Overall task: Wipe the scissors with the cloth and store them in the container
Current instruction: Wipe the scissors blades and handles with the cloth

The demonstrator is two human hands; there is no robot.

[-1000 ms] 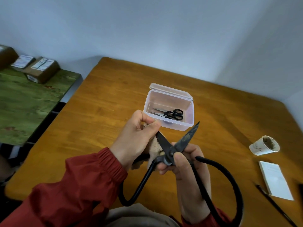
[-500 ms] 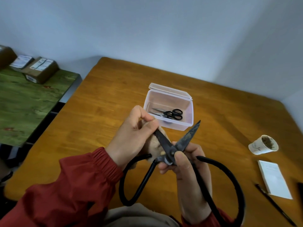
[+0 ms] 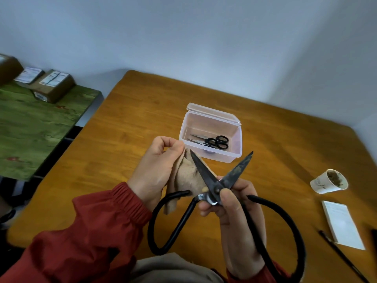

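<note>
Large black scissors (image 3: 206,176) with big looped handles are held above the wooden table, blades spread apart. My right hand (image 3: 230,207) grips them at the pivot. My left hand (image 3: 157,166) pinches a beige cloth (image 3: 186,176) against the tip of the left blade. The right blade looks dull and stained. Behind them stands a clear plastic container (image 3: 234,156), lid open, with two small black-handled scissors (image 3: 214,142) inside.
A paper cup (image 3: 326,183) with brown contents lies at the right, near a white notepad (image 3: 342,227) and a black pen (image 3: 342,257). A green table (image 3: 36,125) with cardboard boxes (image 3: 52,85) stands at the left. Grey walls close the back.
My left hand with the cloth has slid up along the left blade from near the pivot to its tip. More of the cloth now shows. The right hand and scissors stayed put.
</note>
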